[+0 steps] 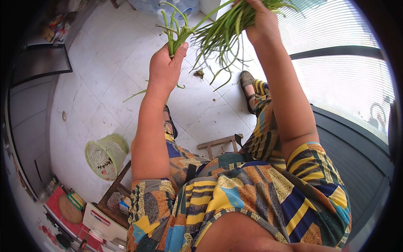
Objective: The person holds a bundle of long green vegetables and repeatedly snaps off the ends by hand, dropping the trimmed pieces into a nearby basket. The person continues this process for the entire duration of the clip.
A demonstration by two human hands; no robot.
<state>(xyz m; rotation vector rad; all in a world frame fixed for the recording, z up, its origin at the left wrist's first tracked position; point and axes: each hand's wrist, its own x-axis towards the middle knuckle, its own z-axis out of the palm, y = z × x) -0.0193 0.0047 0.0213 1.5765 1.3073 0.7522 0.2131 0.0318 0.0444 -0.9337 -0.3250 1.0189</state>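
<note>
My left hand [166, 67] is closed around a small bundle of green vegetable stalks [173, 39], which look like garlic scapes. Their bent ends rise above my thumb, and a few thin green ends trail out below the hand. Higher and to the right, my right hand [263, 23] grips a much larger bunch of long green stalks [217, 39]. Its loose tips droop over the floor between my hands. One stalk stretches across from the bunch to the left bundle. The top of my right hand is cut off by the picture's edge.
On the white tiled floor [104, 69] lie a dry leaf scrap [198, 73] and small bits. A green lattice plastic basket [108, 154] stands at left. Wooden stool bars [220, 141] show between my legs. A glazed panel door [340, 82] borders the right side.
</note>
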